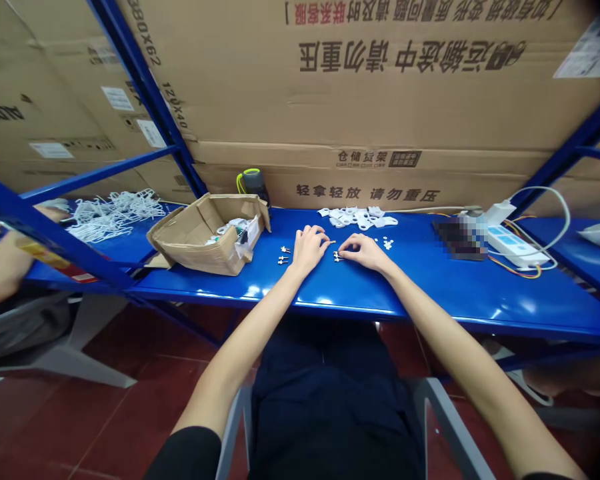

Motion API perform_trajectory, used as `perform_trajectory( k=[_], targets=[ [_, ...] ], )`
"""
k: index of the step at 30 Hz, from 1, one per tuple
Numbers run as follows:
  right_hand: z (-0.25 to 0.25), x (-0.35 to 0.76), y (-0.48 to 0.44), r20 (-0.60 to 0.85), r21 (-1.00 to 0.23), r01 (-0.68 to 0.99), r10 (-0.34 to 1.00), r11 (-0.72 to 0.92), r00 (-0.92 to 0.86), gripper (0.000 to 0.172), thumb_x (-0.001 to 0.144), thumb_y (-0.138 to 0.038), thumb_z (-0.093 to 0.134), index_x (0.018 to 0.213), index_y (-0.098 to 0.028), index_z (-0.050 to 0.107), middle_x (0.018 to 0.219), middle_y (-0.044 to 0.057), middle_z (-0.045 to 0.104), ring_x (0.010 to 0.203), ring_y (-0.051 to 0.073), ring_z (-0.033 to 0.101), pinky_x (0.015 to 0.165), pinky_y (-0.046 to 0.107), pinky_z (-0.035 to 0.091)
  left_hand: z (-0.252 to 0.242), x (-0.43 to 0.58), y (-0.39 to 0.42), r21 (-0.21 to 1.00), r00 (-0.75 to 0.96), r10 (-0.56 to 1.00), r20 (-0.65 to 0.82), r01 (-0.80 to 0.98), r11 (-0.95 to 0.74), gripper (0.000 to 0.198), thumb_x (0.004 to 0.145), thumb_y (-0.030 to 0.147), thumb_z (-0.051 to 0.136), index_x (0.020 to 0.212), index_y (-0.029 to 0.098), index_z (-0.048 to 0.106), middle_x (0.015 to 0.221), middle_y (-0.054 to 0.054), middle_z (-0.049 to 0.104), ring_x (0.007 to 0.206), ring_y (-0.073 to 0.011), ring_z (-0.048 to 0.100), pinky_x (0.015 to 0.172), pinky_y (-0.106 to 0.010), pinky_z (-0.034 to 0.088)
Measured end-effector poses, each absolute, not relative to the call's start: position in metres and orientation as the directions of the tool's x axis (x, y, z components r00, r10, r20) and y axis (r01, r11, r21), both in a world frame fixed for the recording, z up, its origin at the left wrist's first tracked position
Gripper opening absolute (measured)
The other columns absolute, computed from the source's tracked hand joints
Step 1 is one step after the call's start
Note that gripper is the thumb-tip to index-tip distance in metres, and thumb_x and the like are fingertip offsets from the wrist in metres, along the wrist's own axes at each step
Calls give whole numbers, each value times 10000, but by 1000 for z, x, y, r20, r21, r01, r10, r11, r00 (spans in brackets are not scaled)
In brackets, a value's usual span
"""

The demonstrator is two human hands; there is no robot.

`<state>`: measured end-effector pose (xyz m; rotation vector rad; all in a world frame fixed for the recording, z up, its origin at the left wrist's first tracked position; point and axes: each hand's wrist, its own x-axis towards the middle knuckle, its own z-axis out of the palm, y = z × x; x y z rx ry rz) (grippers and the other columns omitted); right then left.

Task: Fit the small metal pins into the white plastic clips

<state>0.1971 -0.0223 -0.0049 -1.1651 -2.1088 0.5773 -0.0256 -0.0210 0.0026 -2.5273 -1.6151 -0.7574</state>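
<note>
Head view: seen from over the seated person's shoulders, both forearms reach forward to a blue steel desk (220, 290).

Hidden: the left hand (307, 250) and right hand (365, 252) cover part of what lies under them. The small parts are too tiny to make out in detail, and a dark object (457, 239) on the desk is pixelated beyond recognition.

Grip: the left fingers (320, 233) curl inward, and a thin sliver (331, 242) shows at their tips, though whether it is held can't be told. The right fingers (345, 248) bend down at the small parts, and whether they are closed on anything can't be told either.

Small parts: a cluster of metal-and-white pin-like pieces (337, 257) lies between the hands, and a second cluster (283, 255) sits just beyond the left hand, all on the desk.

Nearby: white plastic pieces (357, 217) lie in a heap behind the hands, with smaller white bits (387, 244) beside the right hand. A torn cardboard box (207, 235) holds more white items, and a dark bottle with a yellow-green loop (253, 187) stands behind it. A white power strip (517, 245) sits at the right, trailing wires.

Further off: a tangle of white cords (115, 215) lies on a lower shelf, and another person's forearm (3, 263) shows at the left edge.

Writing: a carton (370, 193) reads "轻拿轻放 请勿重压" and "仓储货架".
</note>
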Motion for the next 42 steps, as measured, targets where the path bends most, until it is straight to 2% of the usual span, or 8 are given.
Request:
perform_trajectory(
  k=[9, 17, 23, 30, 42],
  targets=[
    [-9, 197, -20, 351, -593, 626, 862, 506, -365, 169, 917, -353, 735, 955, -247, 860, 936, 52, 760, 794, 197, 588, 800, 343, 483, 2, -26, -21, 226, 347, 831, 434, 852, -473, 238, 1107, 342, 577, 1054, 249, 788, 1338, -54, 717, 1220, -269, 583, 1006, -439, 425],
    [-11, 195, -17, 361, -561, 660, 865, 500, -348, 100, 870, -293, 755, 854, -244, 840, 871, 42, 738, 797, 202, 591, 798, 342, 479, 3, -25, -21, 253, 362, 825, 433, 830, -497, 255, 1112, 340, 561, 1058, 249, 793, 1334, -53, 711, 1209, -264, 573, 1002, -443, 415],
    [-10, 194, -19, 373, -528, 680, 858, 509, -353, 83, 863, -257, 737, 871, -239, 818, 902, 41, 737, 837, 204, 598, 796, 332, 459, 5, -25, -22, 252, 367, 826, 428, 829, -499, 268, 1113, 349, 554, 1072, 252, 800, 1343, -51, 703, 1209, -265, 569, 1001, -439, 424],
    [-7, 195, -22, 346, -608, 609, 860, 510, -374, 89, 855, -273, 738, 862, -227, 814, 867, 29, 740, 788, 186, 609, 773, 323, 471, 4, -25, -22, 248, 389, 817, 425, 818, -519, 253, 1109, 337, 565, 1064, 247, 797, 1330, -53, 708, 1203, -260, 575, 996, -424, 430],
    [-3, 191, -22, 287, -660, 625, 909, 417, -304, 97, 815, -269, 751, 831, -224, 836, 860, 34, 804, 770, 194, 658, 748, 312, 503, 0, -23, -21, 187, 538, 740, 403, 744, -642, 244, 1097, 363, 584, 1086, 259, 805, 1333, -56, 723, 1195, -264, 586, 1017, -434, 426]
  ],
)
